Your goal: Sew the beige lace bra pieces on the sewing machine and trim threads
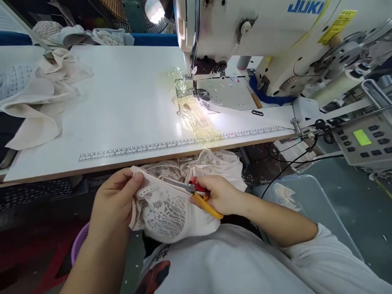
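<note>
Below the surface (122,122) edge at lower centre, the left hand (114,202) fingers pinch the lace garment (165,212); the right hand (220,194) fingers close around thread snips (199,196) lying on it.

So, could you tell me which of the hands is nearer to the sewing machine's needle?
Right. The right hand, holding the thread snips, is almost directly below the needle; the left hand, gripping the lace garment, sits farther left.

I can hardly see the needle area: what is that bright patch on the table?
Head view: the machine's lamp throws glare on the glossy white table below the white sewing machine, washing out detail there; the table edge curves from lens distortion; the pale lace garment stays sharp.
</note>
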A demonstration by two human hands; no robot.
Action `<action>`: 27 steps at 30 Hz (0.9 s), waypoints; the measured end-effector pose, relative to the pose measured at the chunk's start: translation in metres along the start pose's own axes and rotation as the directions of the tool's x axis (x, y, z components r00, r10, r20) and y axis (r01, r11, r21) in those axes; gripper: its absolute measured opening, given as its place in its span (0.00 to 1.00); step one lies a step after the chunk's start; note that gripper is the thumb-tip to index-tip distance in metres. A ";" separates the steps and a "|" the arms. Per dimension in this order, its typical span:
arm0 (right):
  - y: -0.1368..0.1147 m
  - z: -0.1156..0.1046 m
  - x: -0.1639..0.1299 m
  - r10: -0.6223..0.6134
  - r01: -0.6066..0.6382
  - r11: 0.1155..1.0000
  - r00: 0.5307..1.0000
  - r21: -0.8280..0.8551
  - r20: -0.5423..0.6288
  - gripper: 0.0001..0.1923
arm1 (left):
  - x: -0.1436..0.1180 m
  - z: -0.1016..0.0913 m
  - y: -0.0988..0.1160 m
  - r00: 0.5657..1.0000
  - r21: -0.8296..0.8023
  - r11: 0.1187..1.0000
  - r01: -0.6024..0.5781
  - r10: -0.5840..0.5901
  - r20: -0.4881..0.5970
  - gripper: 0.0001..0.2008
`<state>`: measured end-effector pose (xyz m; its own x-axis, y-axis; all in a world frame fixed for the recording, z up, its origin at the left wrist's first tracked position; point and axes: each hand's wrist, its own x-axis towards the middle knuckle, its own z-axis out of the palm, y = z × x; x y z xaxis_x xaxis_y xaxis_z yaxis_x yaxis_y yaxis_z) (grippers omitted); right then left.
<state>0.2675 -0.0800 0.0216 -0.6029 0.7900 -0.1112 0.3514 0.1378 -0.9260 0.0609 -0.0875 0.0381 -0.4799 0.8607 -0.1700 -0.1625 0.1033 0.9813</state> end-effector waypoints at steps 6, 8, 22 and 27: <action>0.011 -0.011 -0.003 0.053 -0.054 0.995 0.999 -0.089 -0.010 0.14 | 0.011 0.004 -0.020 0.992 -0.048 0.993 0.108 -0.105 0.074 0.16; 0.005 -0.026 -0.008 0.037 -0.047 0.992 0.996 -0.113 -0.087 0.13 | 0.013 0.004 -0.020 0.992 -0.057 0.992 0.111 -0.107 0.069 0.17; 0.003 -0.125 0.071 -0.012 -0.312 0.570 0.922 -0.760 -0.388 0.06 | 0.006 -0.003 -0.014 0.998 0.007 0.999 0.037 -0.037 0.055 0.09; -0.006 -0.052 0.048 -0.439 0.272 0.755 0.886 -0.597 -0.152 0.07 | 0.005 -0.008 -0.013 0.994 0.084 0.994 -0.072 0.065 0.086 0.04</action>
<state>0.2737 -0.0118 0.0407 -0.5792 0.7299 0.3629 0.5289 0.6753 -0.5141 0.0535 -0.0890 0.0238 -0.4138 0.9051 -0.0974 -0.0545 0.0822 0.9951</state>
